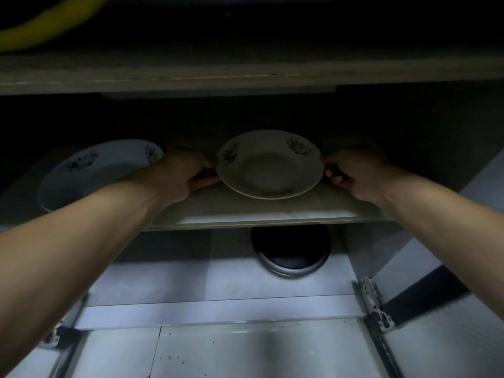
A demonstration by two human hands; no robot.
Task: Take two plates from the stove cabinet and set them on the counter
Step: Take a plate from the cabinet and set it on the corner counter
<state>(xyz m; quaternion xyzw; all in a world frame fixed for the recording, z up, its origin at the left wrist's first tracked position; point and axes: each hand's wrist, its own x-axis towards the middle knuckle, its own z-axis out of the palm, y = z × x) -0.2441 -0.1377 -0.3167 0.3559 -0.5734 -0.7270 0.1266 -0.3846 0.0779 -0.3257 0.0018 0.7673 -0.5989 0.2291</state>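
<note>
A white plate point(268, 165) with dark flower prints on its rim lies on the middle shelf point(272, 214) of the dim cabinet. My left hand point(182, 173) pinches its left rim and my right hand point(351, 173) pinches its right rim. A second, larger white plate point(90, 173) with the same prints rests to the left on that shelf, partly covered by my left forearm.
A dark round pan or lid point(290, 252) sits on the cabinet floor under the shelf. Door hinges point(375, 306) flank the opening at both lower corners. The underside of an upper shelf point(245, 75) runs overhead, with something yellow point(41, 25) above it at top left.
</note>
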